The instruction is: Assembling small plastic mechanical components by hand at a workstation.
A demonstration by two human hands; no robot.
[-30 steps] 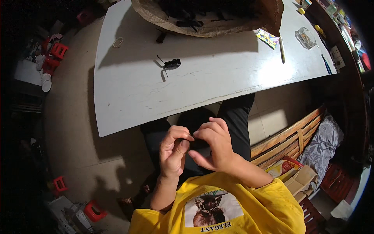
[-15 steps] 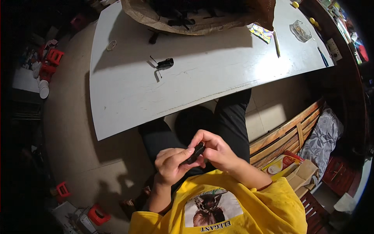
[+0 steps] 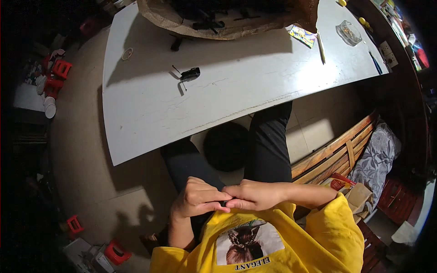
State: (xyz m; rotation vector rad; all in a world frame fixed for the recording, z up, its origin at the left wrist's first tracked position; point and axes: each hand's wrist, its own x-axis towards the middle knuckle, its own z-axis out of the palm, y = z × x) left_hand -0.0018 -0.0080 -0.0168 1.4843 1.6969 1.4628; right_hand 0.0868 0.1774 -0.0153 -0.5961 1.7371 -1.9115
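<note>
My left hand (image 3: 196, 199) and my right hand (image 3: 256, 194) meet in front of my shirt, low over my lap. Between their fingertips they pinch a small black piece (image 3: 223, 203); only a bit of it shows, the rest being covered by fingers and thumbs. Both hands are closed on it. On the white table (image 3: 150, 113) ahead lies another black part (image 3: 190, 74), blocky, with two thin arms sticking out to its left. A large brown paper bag (image 3: 236, 34) at the far side holds several dark pieces.
Toward the table's far right are a glass ashtray (image 3: 349, 33), a colourful packet (image 3: 302, 36), a pen-like stick (image 3: 321, 48) and a blue-handled tool (image 3: 375, 63). A thin ring (image 3: 127, 53) lies at far left. A wooden bench (image 3: 337, 148) stands to my right.
Both hands have come down closer to my shirt, and the right wrist has turned so its back faces up. The black piece, plainly visible before, is now mostly covered by my fingers.
</note>
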